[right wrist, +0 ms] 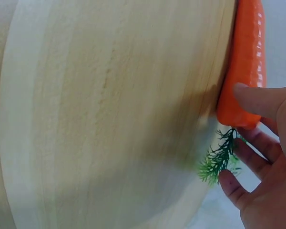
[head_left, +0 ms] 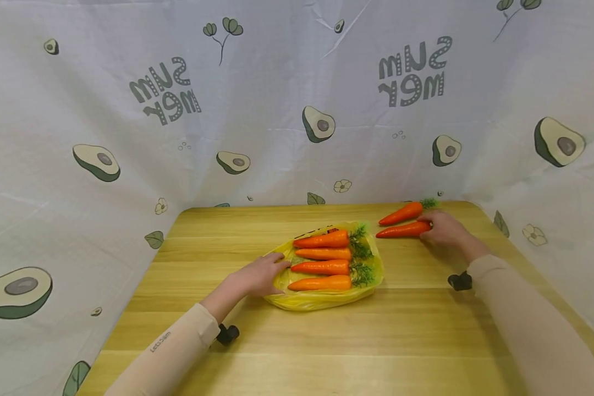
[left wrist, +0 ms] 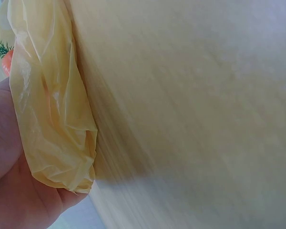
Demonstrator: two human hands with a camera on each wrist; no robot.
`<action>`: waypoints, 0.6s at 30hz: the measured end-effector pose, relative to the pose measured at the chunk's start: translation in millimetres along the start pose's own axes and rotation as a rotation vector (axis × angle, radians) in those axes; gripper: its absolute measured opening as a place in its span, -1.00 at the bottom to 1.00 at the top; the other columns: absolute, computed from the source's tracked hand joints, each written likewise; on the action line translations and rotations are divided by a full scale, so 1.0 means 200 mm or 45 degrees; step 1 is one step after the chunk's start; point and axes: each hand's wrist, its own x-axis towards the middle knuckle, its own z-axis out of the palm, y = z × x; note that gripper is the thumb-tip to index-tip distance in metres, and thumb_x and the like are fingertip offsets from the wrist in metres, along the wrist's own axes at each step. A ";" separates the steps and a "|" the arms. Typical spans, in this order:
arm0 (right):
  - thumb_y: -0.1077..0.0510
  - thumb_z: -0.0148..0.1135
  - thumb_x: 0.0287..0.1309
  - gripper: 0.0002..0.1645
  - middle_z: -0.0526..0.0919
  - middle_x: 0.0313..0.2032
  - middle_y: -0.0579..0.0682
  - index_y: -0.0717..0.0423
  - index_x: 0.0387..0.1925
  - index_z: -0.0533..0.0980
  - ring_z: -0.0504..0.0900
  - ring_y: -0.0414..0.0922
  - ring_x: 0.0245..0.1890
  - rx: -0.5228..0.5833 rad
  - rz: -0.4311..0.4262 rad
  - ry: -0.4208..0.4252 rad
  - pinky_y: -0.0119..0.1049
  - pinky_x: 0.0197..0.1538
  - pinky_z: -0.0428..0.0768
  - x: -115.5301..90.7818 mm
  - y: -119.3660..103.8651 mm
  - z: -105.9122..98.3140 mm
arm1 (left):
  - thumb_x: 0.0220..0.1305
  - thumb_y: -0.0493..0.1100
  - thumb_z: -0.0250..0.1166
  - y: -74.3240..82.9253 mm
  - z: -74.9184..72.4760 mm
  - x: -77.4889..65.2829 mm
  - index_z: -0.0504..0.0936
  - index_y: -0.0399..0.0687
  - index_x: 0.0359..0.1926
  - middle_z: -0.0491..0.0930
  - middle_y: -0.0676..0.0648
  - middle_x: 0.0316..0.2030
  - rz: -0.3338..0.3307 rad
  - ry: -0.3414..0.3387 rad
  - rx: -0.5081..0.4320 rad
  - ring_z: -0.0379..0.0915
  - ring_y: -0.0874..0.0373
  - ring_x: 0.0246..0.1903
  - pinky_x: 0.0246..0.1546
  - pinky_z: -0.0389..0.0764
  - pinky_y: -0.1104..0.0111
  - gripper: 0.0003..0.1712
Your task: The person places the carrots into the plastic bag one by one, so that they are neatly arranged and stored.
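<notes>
Several orange toy carrots (head_left: 324, 268) with green plastic tops lie side by side in a spread yellow plastic bag (head_left: 307, 301), tips to the left. My left hand (head_left: 261, 275) holds the left edge of that bag; its folds (left wrist: 55, 105) cover part of the hand in the left wrist view. At the right, my right hand (head_left: 444, 228) grips the leafy end of a loose carrot (head_left: 401, 230). The right wrist view has the thumb on the side of this carrot (right wrist: 245, 62), with the fingers beside its green top (right wrist: 219, 157).
Another loose carrot (head_left: 401, 213) lies just behind the gripped one, near the back edge of the wooden table (head_left: 317, 352). A white cloth (head_left: 277, 82) printed with avocados hangs behind and at both sides.
</notes>
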 end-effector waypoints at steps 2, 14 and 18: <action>0.21 0.35 0.12 -0.43 0.56 0.05 0.51 0.50 0.11 0.51 0.49 0.40 0.06 -0.024 -0.009 -0.007 0.36 0.21 0.40 0.00 -0.01 -0.01 | 0.24 0.20 0.41 0.00 0.00 0.00 0.32 0.02 0.48 0.22 -0.19 0.48 -0.003 0.001 0.000 0.14 -0.12 0.48 0.46 0.24 -0.06 -0.11; 0.17 0.32 0.20 -0.46 0.47 0.12 0.56 0.44 0.13 0.52 0.43 0.45 0.11 -0.074 -0.003 -0.049 0.40 0.22 0.37 -0.03 0.01 -0.02 | 0.23 0.19 0.42 0.00 0.00 0.00 0.34 0.00 0.48 0.23 -0.20 0.47 -0.002 0.009 -0.013 0.15 -0.13 0.47 0.45 0.24 -0.07 -0.11; 0.17 0.31 0.21 -0.45 0.47 0.10 0.58 0.47 0.13 0.50 0.45 0.46 0.09 -0.069 -0.020 -0.045 0.37 0.21 0.40 -0.05 0.00 -0.04 | 0.23 0.20 0.42 0.00 0.00 0.00 0.34 0.01 0.48 0.23 -0.20 0.47 -0.001 0.010 -0.013 0.15 -0.13 0.47 0.45 0.24 -0.08 -0.11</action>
